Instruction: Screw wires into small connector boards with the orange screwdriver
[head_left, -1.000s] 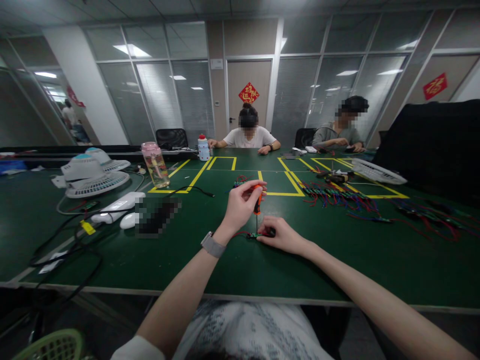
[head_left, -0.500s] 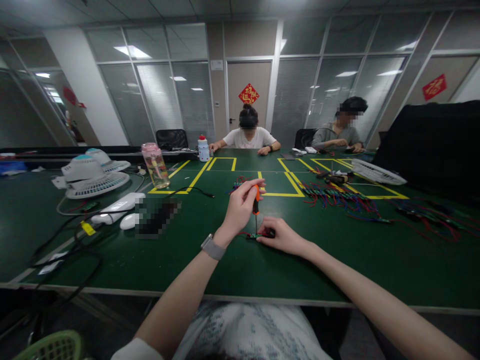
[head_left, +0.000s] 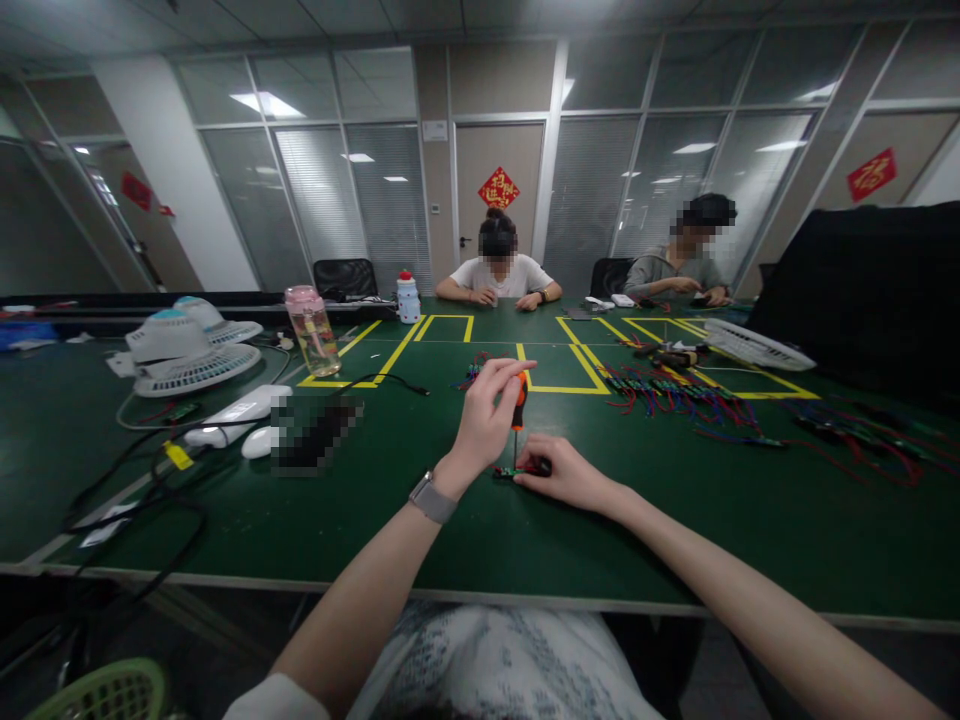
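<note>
My left hand (head_left: 489, 412) is closed round the handle of an orange and black screwdriver (head_left: 519, 405), with the index finger stretched out past it. The screwdriver stands nearly upright, its shaft pointing down at a small green circuit board (head_left: 504, 473) on the table. From the right, my right hand (head_left: 559, 470) pinches the board against the tabletop, and its fingers hide part of it. Something dark with a bit of red shows under those fingers, too small to name. Whether the tip sits in a screw cannot be made out.
Several wired circuit boards (head_left: 675, 390) lie to the right, before a white fan (head_left: 757, 345). On the left are more fans (head_left: 195, 370), a pink-lidded bottle (head_left: 313, 330), a white power strip (head_left: 240, 415) and black cables. Two people sit across the green table (head_left: 300, 540).
My left hand has turned slightly on the screwdriver, and its handle has shifted a little right. My right hand stays put. The person opposite has drawn a hand inward from beside the small bottle.
</note>
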